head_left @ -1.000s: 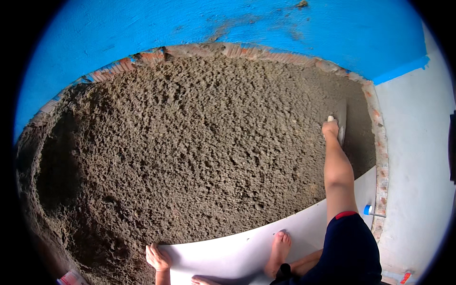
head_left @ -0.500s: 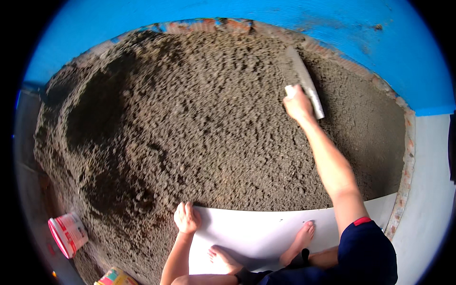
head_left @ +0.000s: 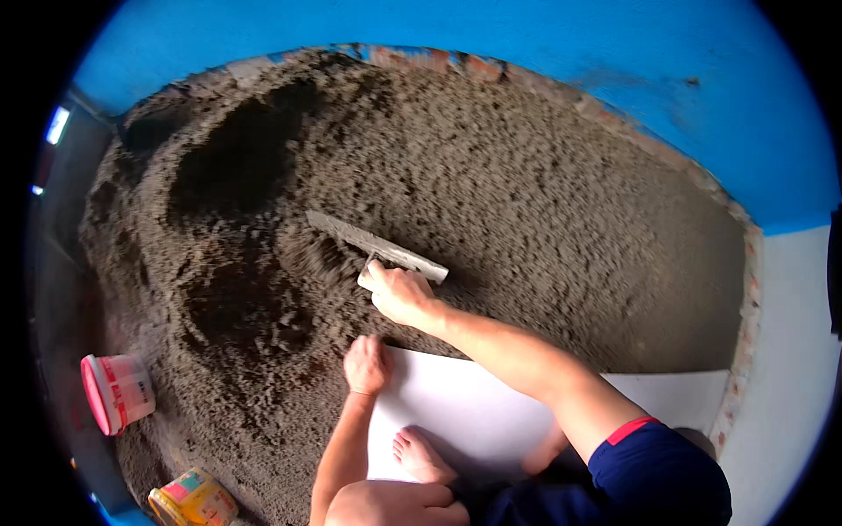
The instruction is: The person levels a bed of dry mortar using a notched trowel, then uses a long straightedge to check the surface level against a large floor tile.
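Grey-brown mortar (head_left: 561,210) is spreading past the far edge of one white board (head_left: 474,394), coarse and lumpy over most of its stretch and looking smoother beyond the board's right end. One trowel (head_left: 377,245) is lying slantwise against the mortar, just past the board's far left corner, its long metal blade tilting. One right hand (head_left: 403,294) is gripping it – the fingers are curling closed around the handle. One left hand (head_left: 368,364) is resting right at that same corner of the board, its fingers bunching close together; whether they are clasping the edge, I cannot tell.

Two bare feet are showing over the board – one foot (head_left: 419,454) clear, the other (head_left: 545,449) blurring. One dark blue sleeve (head_left: 658,465) with red trim is covering the upper right arm, near the board's right end.

Two buckets are leaning well to the left of the board: one white and red bucket (head_left: 123,393), and one yellow bucket (head_left: 195,500) closer to it. Beyond the board, across the mortar, one strip of brick (head_left: 605,110) is edging one blue wall (head_left: 544,35). One white wall (head_left: 794,351) is standing to the board's right.
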### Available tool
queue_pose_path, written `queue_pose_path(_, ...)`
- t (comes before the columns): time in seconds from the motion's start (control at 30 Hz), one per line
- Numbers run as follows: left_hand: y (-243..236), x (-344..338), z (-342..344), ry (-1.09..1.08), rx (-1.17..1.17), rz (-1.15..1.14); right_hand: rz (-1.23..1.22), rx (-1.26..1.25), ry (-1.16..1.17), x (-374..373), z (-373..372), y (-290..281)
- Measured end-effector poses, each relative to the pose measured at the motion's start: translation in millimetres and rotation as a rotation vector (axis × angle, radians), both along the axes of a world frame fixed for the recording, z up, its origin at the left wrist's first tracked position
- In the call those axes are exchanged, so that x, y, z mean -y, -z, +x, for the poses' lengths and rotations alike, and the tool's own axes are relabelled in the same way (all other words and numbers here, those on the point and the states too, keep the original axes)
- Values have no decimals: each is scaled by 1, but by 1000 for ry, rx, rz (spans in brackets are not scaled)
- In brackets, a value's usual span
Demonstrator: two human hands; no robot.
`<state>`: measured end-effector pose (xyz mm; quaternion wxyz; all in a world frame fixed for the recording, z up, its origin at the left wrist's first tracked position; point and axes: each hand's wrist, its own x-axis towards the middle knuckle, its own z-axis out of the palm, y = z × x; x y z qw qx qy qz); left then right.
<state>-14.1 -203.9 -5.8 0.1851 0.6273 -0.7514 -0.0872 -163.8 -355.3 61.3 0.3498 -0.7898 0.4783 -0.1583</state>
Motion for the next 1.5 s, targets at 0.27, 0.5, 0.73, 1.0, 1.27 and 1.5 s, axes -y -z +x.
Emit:
queue_pose_path(0.27,-1,0,-3,-11,-14,-22,167,-280,1114,-14,-289,-40)
queue_pose_path(0.5,-2,0,-2,-9,-7,21,283,-186,1257,-49,-284,24)
queue_pose_path(0.73,-8,4,-6,-5,-59,17,262,-45,1180,-35,-139,7)
queue_pose_path(1.0,-6,1,-3,44,-46,-2,328,302,925,7,84,-28)
queue_pose_path(1.27,39,-11,10,50,-243,156,274,240,247,21,148,-62)
queue_pose_path(1.5,2,-7,-5,-3,-28,27,417,608,715,1,8,-21)
